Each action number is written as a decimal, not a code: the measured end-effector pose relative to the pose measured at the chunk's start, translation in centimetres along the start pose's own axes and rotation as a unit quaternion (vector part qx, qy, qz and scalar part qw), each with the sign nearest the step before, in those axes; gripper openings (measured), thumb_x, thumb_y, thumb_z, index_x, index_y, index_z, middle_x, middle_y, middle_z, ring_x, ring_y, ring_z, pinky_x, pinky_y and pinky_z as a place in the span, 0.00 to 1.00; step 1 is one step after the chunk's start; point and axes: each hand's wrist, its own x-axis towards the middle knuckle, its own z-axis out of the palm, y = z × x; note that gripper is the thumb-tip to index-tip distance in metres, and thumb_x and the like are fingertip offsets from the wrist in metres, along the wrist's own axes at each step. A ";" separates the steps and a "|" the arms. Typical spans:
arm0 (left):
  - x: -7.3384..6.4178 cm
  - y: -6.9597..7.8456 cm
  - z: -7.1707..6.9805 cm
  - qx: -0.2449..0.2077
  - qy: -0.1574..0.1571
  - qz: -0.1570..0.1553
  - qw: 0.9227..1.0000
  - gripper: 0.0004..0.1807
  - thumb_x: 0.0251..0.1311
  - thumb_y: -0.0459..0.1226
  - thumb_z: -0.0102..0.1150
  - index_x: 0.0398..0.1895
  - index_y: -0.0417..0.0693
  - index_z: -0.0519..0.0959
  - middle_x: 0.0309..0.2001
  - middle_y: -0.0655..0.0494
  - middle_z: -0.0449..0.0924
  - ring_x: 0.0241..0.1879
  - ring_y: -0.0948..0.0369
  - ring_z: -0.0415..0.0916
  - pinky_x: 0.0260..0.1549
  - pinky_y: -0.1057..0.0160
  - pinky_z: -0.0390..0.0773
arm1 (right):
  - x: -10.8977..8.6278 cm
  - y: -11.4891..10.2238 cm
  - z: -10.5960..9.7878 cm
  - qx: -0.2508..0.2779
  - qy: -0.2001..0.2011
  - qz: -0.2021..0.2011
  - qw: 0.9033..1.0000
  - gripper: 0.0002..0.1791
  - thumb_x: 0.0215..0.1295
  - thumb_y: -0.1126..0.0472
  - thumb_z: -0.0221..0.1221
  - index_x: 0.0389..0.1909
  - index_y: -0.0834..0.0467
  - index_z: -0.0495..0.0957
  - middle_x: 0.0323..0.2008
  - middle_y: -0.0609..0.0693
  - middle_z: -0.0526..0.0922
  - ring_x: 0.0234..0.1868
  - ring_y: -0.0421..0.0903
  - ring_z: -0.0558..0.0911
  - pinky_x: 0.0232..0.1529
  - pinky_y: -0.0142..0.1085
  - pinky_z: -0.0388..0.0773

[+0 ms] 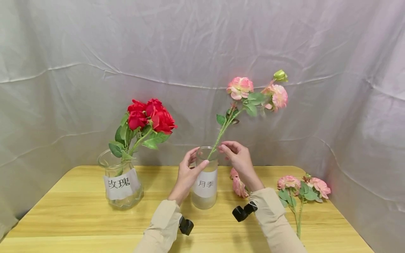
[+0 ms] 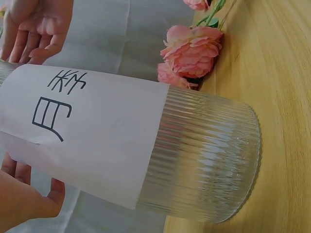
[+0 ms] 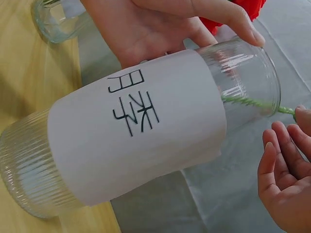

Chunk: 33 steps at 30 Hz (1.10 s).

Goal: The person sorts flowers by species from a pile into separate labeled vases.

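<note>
A ribbed clear glass vase point(image 1: 204, 202) with a white paper label point(image 2: 92, 131) stands upright on the table. My left hand point(image 1: 186, 175) holds it near the top, thumb on the near side and fingers behind. At its mouth my right hand point(image 1: 242, 163) pinches the green stem point(image 3: 252, 102) of a pink artificial flower spray point(image 1: 240, 88) between thumb and finger. The stem's lower end is inside the vase, and the spray leans up to the right. In the right wrist view, the other fingers of the right hand point(image 3: 291, 170) are loosely curled.
To the left, a wider glass vase point(image 1: 124, 202) with a paper label holds red artificial roses point(image 1: 153, 116). More pink flowers point(image 1: 289, 182) lie on the right of the wooden table point(image 1: 79, 225); another pink bloom point(image 2: 194, 51) lies behind the right forearm. A grey curtain point(image 1: 202, 42) hangs behind.
</note>
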 end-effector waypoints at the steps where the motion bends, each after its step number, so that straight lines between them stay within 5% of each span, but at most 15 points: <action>1: 0.0 0.0 0.0 0.000 0.001 0.000 1.000 0.32 0.55 0.41 0.66 0.65 0.48 0.69 0.58 0.47 0.74 0.57 0.52 0.66 0.54 0.52 0.65 | 0.0 0.1 -0.1 0.001 0.000 0.005 1.000 0.16 0.69 0.62 0.57 0.52 0.69 0.76 0.44 0.60 0.84 0.41 0.42 0.82 0.41 0.35 0.77; 14: 0.3 -0.5 -1.0 0.023 -0.036 -0.001 0.999 0.33 0.52 0.34 0.69 0.63 0.40 0.70 0.58 0.41 0.73 0.56 0.51 0.69 0.54 0.51 0.68 | -0.9 2.0 -1.7 0.010 0.025 0.031 0.999 0.14 0.70 0.62 0.56 0.49 0.68 0.76 0.42 0.60 0.84 0.37 0.38 0.82 0.39 0.33 0.78; 24: -0.4 -2.0 -1.9 0.062 -0.090 -0.054 0.993 0.33 0.53 0.37 0.70 0.63 0.42 0.70 0.60 0.43 0.70 0.57 0.46 0.69 0.53 0.49 0.72 | -2.2 3.3 -3.6 0.034 0.023 0.037 0.998 0.15 0.70 0.62 0.55 0.50 0.71 0.74 0.37 0.51 0.85 0.37 0.43 0.83 0.39 0.35 0.79; 33: -0.5 -2.8 -2.4 0.063 -0.094 -0.057 0.992 0.35 0.51 0.37 0.71 0.63 0.39 0.70 0.56 0.45 0.73 0.55 0.49 0.69 0.54 0.49 0.70 | -3.6 4.1 -6.3 -0.023 0.011 0.047 0.999 0.19 0.72 0.59 0.54 0.53 0.71 0.73 0.44 0.59 0.83 0.40 0.42 0.82 0.39 0.36 0.79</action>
